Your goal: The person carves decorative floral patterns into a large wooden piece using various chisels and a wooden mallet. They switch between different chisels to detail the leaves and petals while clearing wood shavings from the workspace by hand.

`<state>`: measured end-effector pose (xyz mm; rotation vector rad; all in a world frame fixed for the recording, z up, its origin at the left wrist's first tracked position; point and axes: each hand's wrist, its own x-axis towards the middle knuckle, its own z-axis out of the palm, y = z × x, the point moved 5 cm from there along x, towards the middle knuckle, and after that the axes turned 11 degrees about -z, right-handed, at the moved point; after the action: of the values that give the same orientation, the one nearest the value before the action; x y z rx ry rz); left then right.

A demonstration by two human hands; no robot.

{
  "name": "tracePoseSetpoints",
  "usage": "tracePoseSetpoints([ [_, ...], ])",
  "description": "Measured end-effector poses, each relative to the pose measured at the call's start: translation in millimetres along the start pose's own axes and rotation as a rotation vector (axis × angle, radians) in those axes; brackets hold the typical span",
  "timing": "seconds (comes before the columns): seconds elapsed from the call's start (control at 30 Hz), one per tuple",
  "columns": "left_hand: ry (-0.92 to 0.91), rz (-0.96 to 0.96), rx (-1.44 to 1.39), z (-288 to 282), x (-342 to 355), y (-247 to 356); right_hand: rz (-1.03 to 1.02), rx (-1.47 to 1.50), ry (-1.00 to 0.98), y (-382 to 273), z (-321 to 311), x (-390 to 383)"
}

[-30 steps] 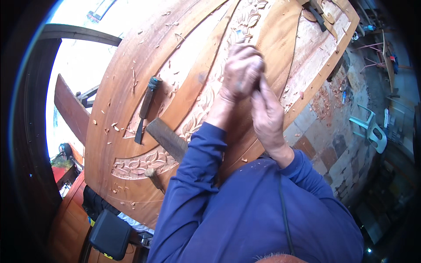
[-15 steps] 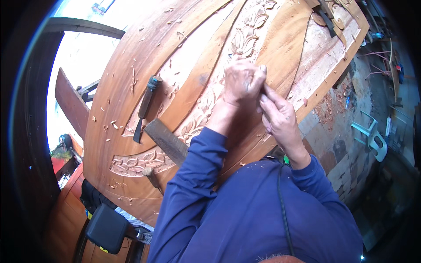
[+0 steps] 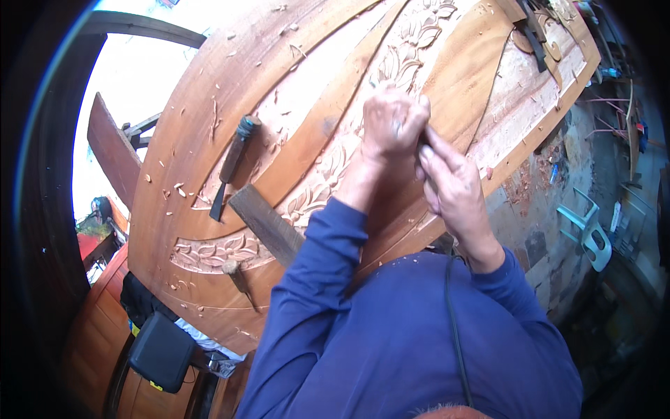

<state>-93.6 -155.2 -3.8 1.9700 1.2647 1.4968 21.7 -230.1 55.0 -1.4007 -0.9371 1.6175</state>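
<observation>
A large carved wooden panel (image 3: pixel 188 140) lies under my hands, with a band of leaf carving (image 3: pixel 307 199) across it. My left hand (image 3: pixel 394 124) is closed in a fist over that band. My right hand (image 3: pixel 452 180) is just to its right, fingers closed round the dark handle (image 3: pixel 423 142) of what looks like a carving chisel. Both hands hide most of this tool; a small bit shows past my left knuckles. Left of my hands lies a flat chisel (image 3: pixel 232 167) with blue wrapping on its handle. A wooden block (image 3: pixel 265 222) rests beside my left forearm.
A smaller tool (image 3: pixel 241 281) lies near the panel's lower left. More tools (image 3: pixel 534 42) rest at its far right corner. Wood chips are scattered over the panel. A pale plastic stool (image 3: pixel 590 230) stands on the floor at right; a black padded seat (image 3: pixel 162 353) is at lower left.
The view has shifted slightly, so the panel's far part sits further right. My hands keep the same grip, and the leaf carving beyond them shows a little more.
</observation>
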Motion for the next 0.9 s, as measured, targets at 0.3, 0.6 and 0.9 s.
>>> tracePoseSetpoints([
  [0.3, -0.068, -0.026, -0.029, -1, 2, -2, 0.007, -0.092, -0.059, -8, -7, 4],
  [0.6, -0.032, -0.104, 0.059, 4, -3, 7, 0.051, -0.127, -0.110, -11, -17, 7],
  [0.9, 0.027, -0.034, 0.053, 1, -5, 10, -0.039, -0.123, -0.133, -11, -19, 15],
])
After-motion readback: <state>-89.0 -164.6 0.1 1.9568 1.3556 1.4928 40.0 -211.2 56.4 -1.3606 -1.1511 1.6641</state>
